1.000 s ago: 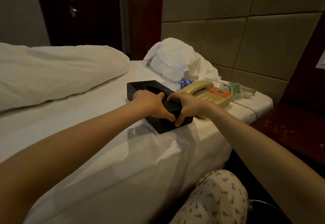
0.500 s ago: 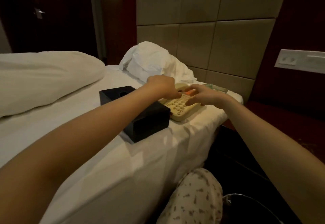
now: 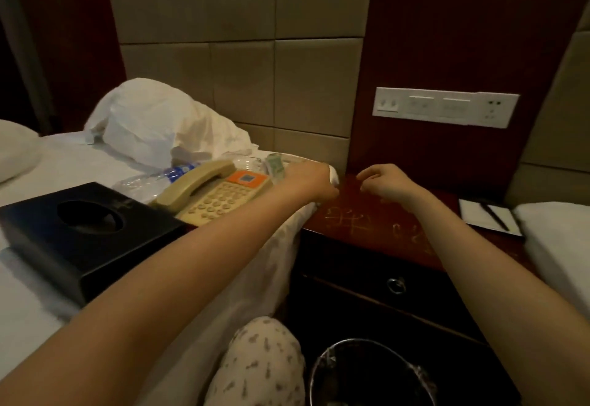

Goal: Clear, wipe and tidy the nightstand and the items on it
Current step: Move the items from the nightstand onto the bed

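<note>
On the head camera I see both forearms reaching from the bottom corners toward mid-frame. The left hand [image 3: 314,182] hangs palm-down over the bed's [image 3: 64,163] corner, fingers curled. Something white shows at its fingertips, but I cannot tell whether it pinches that. The right hand [image 3: 386,182] hovers just above the nightstand [image 3: 367,227], fingers loosely curled, thumb apart from them, holding nothing.

The nightstand's scratched red top sits right of centre, under the right hand, its front edge running down toward the right. The telephone [image 3: 217,196] lies on the bed just left of the left hand, its handset running lower left to upper right. A black tissue box [image 3: 79,233] touches the phone's near end. A notepad [image 3: 485,217] lies at the nightstand's right end.
</note>
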